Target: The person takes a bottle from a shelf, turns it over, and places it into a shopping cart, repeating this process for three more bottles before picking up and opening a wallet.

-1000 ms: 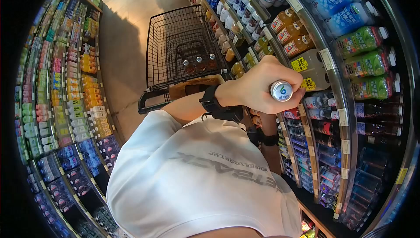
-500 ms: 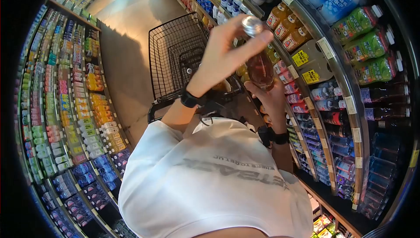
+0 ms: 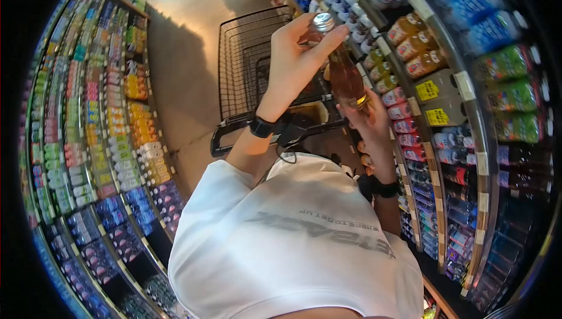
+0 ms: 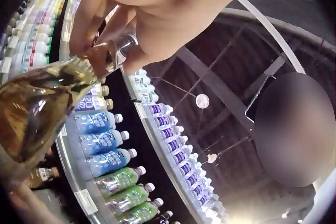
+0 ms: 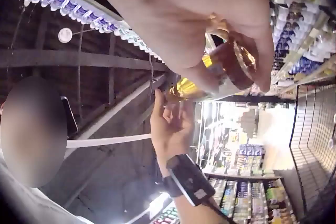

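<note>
A bottle of dark reddish-brown drink with a silver cap is held tilted between both hands in the head view. My left hand pinches it at the cap and neck, its thumb across the near side. At the lower end, my right hand grips the base. The left wrist view shows the left hand around the cap, with the clear bottle slanting down to the left. In the right wrist view, the right hand's fingers curl round the bottle, partly hiding it.
A black wire cart stands ahead, partly behind my left hand. Shelves of drinks run close on the right, with a grey carton bearing yellow labels. More stocked shelves line the left, across the aisle floor.
Since a second ago, my left hand has swung up and left, and the bottle has turned from cap-on to side-on. My right hand has come into view at its base.
</note>
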`<state>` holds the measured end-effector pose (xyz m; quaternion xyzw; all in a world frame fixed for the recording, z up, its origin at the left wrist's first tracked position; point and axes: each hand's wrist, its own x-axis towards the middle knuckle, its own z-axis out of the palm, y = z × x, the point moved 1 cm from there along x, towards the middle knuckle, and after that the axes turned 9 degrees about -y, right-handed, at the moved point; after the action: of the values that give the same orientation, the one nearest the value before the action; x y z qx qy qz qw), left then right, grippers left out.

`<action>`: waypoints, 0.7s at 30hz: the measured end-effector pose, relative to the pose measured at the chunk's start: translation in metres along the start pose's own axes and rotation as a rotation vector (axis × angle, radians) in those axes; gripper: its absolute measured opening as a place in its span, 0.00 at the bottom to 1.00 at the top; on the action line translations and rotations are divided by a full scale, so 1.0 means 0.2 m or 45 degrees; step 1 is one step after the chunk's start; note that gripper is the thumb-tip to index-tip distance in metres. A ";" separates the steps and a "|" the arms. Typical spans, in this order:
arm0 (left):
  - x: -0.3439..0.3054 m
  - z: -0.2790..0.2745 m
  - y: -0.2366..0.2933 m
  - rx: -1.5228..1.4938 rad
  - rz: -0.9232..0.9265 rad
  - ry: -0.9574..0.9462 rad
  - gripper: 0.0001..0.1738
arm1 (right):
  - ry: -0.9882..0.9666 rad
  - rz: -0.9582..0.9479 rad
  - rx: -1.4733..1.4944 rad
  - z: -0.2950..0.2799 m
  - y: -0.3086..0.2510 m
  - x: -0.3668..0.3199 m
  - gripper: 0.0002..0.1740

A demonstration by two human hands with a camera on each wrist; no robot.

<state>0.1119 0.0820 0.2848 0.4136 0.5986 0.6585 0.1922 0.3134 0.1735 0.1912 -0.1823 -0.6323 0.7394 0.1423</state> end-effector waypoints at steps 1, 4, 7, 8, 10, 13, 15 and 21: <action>-0.01 -0.02 0.01 0.039 -0.032 0.028 0.14 | -0.027 0.030 -0.005 0.01 -0.02 0.01 0.36; -0.01 -0.14 -0.03 0.203 0.011 0.185 0.16 | -0.048 0.060 0.064 0.07 -0.07 0.01 0.30; -0.03 -0.29 -0.10 0.233 0.016 0.302 0.14 | -0.027 0.125 -0.020 0.08 -0.10 0.02 0.24; -0.03 -0.34 -0.14 0.212 0.021 0.337 0.14 | -0.016 0.131 -0.058 0.06 -0.06 0.03 0.22; -0.03 -0.44 -0.23 0.194 0.000 0.432 0.13 | 0.040 0.153 -0.117 0.04 0.00 0.06 0.17; -0.07 -0.61 -0.39 0.393 -0.112 0.453 0.13 | 0.027 0.210 -0.138 0.06 0.03 0.09 0.17; -0.10 -0.67 -0.50 0.570 -0.241 0.471 0.15 | 0.050 0.235 -0.123 0.06 0.06 0.10 0.17; -0.25 -0.82 -1.09 1.070 -0.511 0.388 0.22 | 0.173 0.284 -0.107 0.08 0.11 0.08 0.17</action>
<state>-0.0378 -0.0125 0.0723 0.2309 0.9018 0.3630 0.0419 0.2932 0.1632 0.1712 -0.3069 -0.6275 0.7094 0.0941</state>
